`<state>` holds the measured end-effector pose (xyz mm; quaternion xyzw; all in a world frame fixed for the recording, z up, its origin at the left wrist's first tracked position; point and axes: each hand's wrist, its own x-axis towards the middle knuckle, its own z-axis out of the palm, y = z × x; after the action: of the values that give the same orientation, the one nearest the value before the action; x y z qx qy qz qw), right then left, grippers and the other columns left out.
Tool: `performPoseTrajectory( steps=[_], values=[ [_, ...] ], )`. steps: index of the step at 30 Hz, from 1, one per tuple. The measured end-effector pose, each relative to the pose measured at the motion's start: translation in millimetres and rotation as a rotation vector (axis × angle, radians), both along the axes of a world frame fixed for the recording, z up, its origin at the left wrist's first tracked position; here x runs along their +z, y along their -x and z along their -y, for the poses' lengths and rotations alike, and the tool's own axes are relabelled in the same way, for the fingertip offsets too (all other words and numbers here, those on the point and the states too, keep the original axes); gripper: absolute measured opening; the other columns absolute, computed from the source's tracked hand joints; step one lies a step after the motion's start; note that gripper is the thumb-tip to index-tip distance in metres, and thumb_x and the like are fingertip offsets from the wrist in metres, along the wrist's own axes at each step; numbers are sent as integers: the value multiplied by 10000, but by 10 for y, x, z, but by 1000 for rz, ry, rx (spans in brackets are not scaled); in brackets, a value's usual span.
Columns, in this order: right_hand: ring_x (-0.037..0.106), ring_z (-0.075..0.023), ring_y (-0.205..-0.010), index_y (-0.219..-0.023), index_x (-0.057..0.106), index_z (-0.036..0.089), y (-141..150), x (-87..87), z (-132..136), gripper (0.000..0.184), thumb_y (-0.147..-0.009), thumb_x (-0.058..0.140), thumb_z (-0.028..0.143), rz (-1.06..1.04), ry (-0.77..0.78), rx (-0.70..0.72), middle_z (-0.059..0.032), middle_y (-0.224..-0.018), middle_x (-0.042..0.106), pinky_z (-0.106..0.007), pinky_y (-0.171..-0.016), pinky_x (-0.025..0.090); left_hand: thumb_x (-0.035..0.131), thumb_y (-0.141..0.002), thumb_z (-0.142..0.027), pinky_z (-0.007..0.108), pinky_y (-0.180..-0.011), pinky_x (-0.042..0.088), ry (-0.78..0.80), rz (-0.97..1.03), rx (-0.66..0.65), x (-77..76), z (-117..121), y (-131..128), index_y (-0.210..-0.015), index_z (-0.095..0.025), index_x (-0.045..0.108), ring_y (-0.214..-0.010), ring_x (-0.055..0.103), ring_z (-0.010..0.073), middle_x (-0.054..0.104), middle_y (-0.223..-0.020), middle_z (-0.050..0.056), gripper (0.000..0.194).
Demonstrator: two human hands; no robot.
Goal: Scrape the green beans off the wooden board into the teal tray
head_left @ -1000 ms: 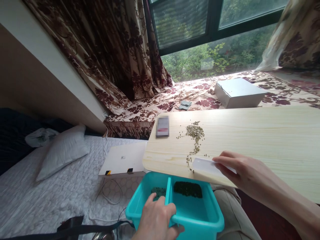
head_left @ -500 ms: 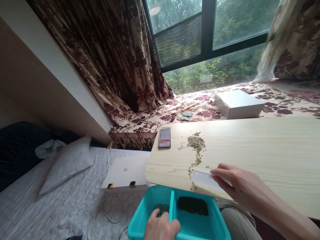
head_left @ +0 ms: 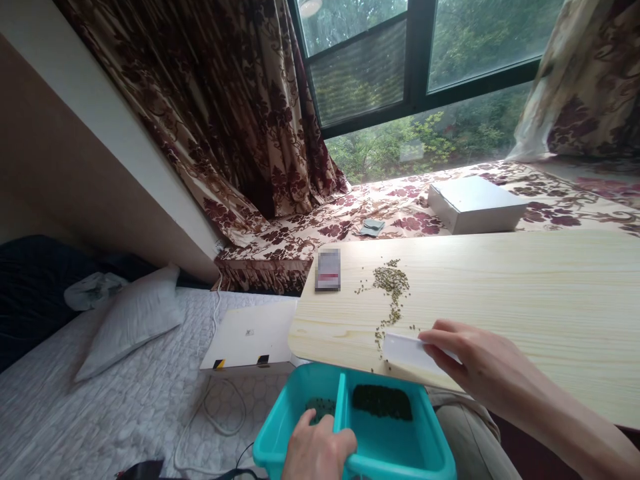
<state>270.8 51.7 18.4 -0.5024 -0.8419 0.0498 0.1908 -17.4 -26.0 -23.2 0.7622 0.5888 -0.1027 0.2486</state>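
Note:
My right hand (head_left: 453,353) pinches a white flat scraper (head_left: 407,349), its long edge on the light wooden table (head_left: 525,300) near the front edge. Left of the scraper, a trail of small green beans, like mung beans (head_left: 391,283), runs from a pile down to the table edge. Below that edge is a teal two-compartment bin (head_left: 435,433). My left hand (head_left: 317,448) is closed over the bin's near rim by the divider. Some beans (head_left: 323,408) lie in the left compartment, and a larger dark green heap (head_left: 383,402) lies in the right one.
A small dark-framed card-like item (head_left: 328,270) lies at the table's left end. Behind the table, a white box (head_left: 477,203) and a folded cloth (head_left: 373,228) rest on the floral window seat. A white carton (head_left: 250,337) and a cable (head_left: 215,420) lie on the bed.
The whole view has shifted slightly. A few beans by the scraper's left end lie differently at the table edge. Both hands keep their hold.

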Motion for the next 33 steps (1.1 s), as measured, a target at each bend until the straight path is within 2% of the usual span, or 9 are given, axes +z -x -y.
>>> performPoseTrajectory(
  steps=[4, 9, 16, 23, 33],
  values=[
    [648, -152, -580, -868, 726, 262, 29, 28, -3, 302, -982, 446, 258, -18, 5, 2, -34, -750, 701, -256, -502, 373, 856, -764, -472, 495, -1118, 381, 12, 7, 11, 1, 2, 3, -898, -245, 744, -979, 677, 291, 702, -926, 32, 287],
    [646, -165, -594, -854, 723, 251, 62, 13, -31, 304, -984, 448, 257, 20, 17, -3, -40, -756, 699, -262, -504, 369, 849, -780, -454, 493, -1112, 386, -18, -11, 3, -3, 15, -5, -876, -245, 754, -955, 684, 283, 708, -924, 41, 250],
    [638, -152, -585, -881, 732, 258, 16, 40, -4, 318, -996, 435, 270, 21, 26, 26, -34, -759, 697, -259, -515, 364, 854, -781, -430, 465, -1110, 396, -37, -29, 13, 67, 25, -30, -844, -237, 746, -926, 685, 265, 702, -889, 30, 230],
    [612, -148, -569, -871, 730, 271, -15, -47, 3, 316, -992, 439, 299, -15, 12, 3, -31, -759, 691, -273, -503, 341, 845, -787, -417, 472, -1135, 361, -32, -15, 32, 108, 46, -38, -858, -231, 722, -1024, 660, 285, 698, -937, 42, 234],
    [646, -151, -599, -885, 743, 261, 33, 71, -14, 306, -978, 451, 275, -2, 60, 24, -41, -783, 717, -254, -505, 367, 860, -787, -390, 475, -1124, 373, -10, -39, 46, 149, 48, -69, -846, -230, 720, -1024, 667, 283, 705, -934, 41, 221]
  ],
)
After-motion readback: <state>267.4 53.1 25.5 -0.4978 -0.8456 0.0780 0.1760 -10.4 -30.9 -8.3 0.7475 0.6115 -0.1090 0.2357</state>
